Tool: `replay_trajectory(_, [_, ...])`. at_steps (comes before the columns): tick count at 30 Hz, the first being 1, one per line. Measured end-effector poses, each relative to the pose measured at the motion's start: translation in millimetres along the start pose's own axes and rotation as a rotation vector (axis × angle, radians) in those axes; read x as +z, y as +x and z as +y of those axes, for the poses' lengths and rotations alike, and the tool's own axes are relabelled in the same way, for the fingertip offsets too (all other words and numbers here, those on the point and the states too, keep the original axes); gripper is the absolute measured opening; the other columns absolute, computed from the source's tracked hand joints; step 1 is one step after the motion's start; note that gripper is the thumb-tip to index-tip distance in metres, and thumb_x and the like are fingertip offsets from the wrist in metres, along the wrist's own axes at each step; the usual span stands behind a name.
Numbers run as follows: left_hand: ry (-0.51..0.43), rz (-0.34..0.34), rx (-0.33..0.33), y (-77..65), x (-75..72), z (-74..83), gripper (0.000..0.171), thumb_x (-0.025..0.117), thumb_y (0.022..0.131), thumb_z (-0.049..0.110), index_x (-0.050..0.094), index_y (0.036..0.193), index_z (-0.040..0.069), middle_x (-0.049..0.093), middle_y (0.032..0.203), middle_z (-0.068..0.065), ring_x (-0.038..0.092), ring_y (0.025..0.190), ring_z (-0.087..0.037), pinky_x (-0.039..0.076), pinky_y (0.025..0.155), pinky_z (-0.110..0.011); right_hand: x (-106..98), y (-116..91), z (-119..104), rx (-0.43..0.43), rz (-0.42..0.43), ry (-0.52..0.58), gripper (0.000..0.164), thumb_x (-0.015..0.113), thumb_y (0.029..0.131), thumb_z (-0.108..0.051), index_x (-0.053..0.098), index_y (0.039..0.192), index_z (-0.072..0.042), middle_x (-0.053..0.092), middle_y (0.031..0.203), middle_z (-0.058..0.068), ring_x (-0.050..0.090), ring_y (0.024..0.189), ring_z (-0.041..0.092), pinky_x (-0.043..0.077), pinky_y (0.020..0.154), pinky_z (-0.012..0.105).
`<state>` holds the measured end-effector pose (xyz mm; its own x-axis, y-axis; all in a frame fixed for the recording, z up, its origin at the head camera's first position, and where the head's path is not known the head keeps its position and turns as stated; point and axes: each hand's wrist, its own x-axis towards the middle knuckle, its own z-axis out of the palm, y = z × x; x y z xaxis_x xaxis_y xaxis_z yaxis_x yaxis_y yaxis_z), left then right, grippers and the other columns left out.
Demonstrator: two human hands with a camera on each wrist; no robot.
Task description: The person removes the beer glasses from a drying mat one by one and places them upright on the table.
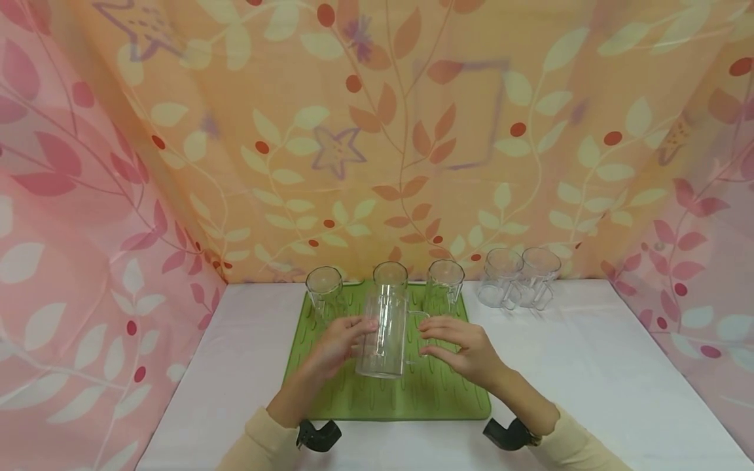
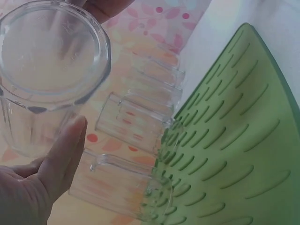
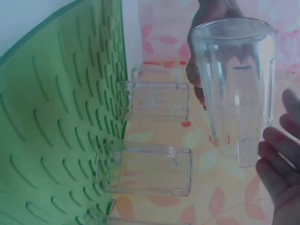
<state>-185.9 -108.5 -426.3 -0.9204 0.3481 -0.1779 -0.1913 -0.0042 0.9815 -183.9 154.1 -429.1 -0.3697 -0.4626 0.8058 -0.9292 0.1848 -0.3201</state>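
A clear glass mug (image 1: 381, 347) is held up over the front of a green ribbed mat (image 1: 438, 396), its base tilted toward me. My left hand (image 1: 341, 343) grips the mug's left side, thumb in front and the other fingers behind the glass. At the right, my right hand (image 1: 462, 343) has its loosely extended fingertips right at the mug's handle (image 1: 419, 356). In the right wrist view the right fingers (image 3: 276, 159) lie beside the mug without curling round it. The left wrist view shows the mug's round base (image 2: 51, 51) close up.
Along the mat's back edge stand three similar glass mugs, a left one (image 1: 325, 294), a middle one (image 1: 391, 273) partly behind the held mug, and a right one (image 1: 446, 291). Two more mugs (image 1: 501, 281) stand close together on the white table (image 1: 565, 366). Patterned curtains (image 1: 400, 131) enclose the back and sides.
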Motion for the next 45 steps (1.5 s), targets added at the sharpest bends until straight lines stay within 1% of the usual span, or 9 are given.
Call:
replay_trajectory(4, [0.002,0.026,0.033,-4.4,4.7,-0.6,0.052,0.066,0.092,0.024,0.052,0.131,-0.008,0.066,0.118,-0.018,0.069,0.094,-0.015,0.06,0.085,-0.034,-2,0,-3,0.135,0.028,0.054,0.032,0.08,0.068,0.008,0.075,0.097,-0.004,0.074,0.098,0.014,0.071,0.095,0.022,0.052,0.092,0.014])
replay_trajectory(9, [0.027,0.034,0.083,-10.3,8.6,-1.4,0.058,0.07,0.089,0.02,0.048,0.135,-0.006,0.057,0.129,-0.023,0.067,0.104,-0.019,0.059,0.088,-0.033,-5,1,-6,0.282,0.068,0.095,0.03,0.079,0.072,0.008,0.074,0.099,-0.004,0.074,0.101,0.01,0.07,0.1,0.01,0.053,0.09,0.014])
replay_trajectory(14, [0.057,0.059,0.099,-13.8,11.2,-2.4,0.063,0.072,0.087,0.016,0.045,0.14,-0.003,0.056,0.132,-0.022,0.062,0.116,-0.025,0.056,0.093,-0.032,-8,3,-9,0.387,0.126,0.235,0.032,0.073,0.075,0.014,0.07,0.106,0.006,0.072,0.109,-0.006,0.068,0.102,0.002,0.058,0.086,0.022])
replay_trajectory(16, [0.069,0.066,0.103,-15.1,11.9,-2.7,0.064,0.072,0.086,0.015,0.044,0.141,-0.002,0.056,0.134,-0.022,0.06,0.12,-0.029,0.054,0.096,-0.033,-9,3,-10,0.415,0.149,0.275,0.034,0.071,0.076,0.016,0.067,0.109,0.01,0.071,0.11,-0.008,0.068,0.101,0.003,0.058,0.084,0.024])
replay_trajectory(24, [0.079,0.055,0.169,-21.7,14.0,-4.1,0.071,0.074,0.084,0.013,0.039,0.145,0.003,0.05,0.141,-0.023,0.055,0.126,-0.037,0.053,0.099,-0.038,-8,-2,-6,0.529,0.195,0.428,0.033,0.069,0.08,0.013,0.061,0.113,0.018,0.073,0.108,0.011,0.07,0.1,0.008,0.059,0.08,0.022])
replay_trajectory(34, [0.089,0.008,0.281,-28.1,15.4,-5.3,0.082,0.079,0.079,0.007,0.034,0.148,0.003,0.043,0.149,-0.023,0.047,0.134,-0.041,0.051,0.102,-0.034,-8,-9,0,0.757,0.151,0.596,0.043,0.069,0.085,0.003,0.054,0.121,0.021,0.072,0.108,-0.01,0.066,0.102,0.002,0.058,0.082,0.019])
replay_trajectory(38, [0.123,0.005,0.347,-28.8,17.0,-5.6,0.08,0.08,0.077,0.005,0.037,0.145,0.002,0.045,0.147,-0.023,0.046,0.135,-0.04,0.049,0.104,-0.031,-7,-12,3,0.759,0.134,0.727,0.037,0.065,0.087,0.005,0.057,0.122,0.016,0.072,0.109,-0.011,0.067,0.102,0.002,0.057,0.084,0.019])
replay_trajectory(42, [0.135,-0.019,0.435,-29.4,18.0,-6.9,0.077,0.079,0.077,0.004,0.039,0.143,0.002,0.046,0.144,-0.026,0.047,0.132,-0.042,0.048,0.105,-0.024,-6,-15,6,0.728,0.119,0.883,0.033,0.059,0.09,0.008,0.066,0.121,-0.002,0.072,0.111,-0.007,0.068,0.103,0.006,0.057,0.088,0.021])
replay_trajectory(45, [0.147,-0.033,0.48,-29.2,17.9,-8.8,0.076,0.079,0.078,0.004,0.039,0.143,0.002,0.047,0.142,-0.027,0.047,0.13,-0.042,0.046,0.104,-0.019,-5,-16,6,0.705,0.102,0.927,0.035,0.058,0.091,0.008,0.069,0.119,-0.011,0.073,0.111,-0.005,0.069,0.103,0.009,0.056,0.091,0.022])
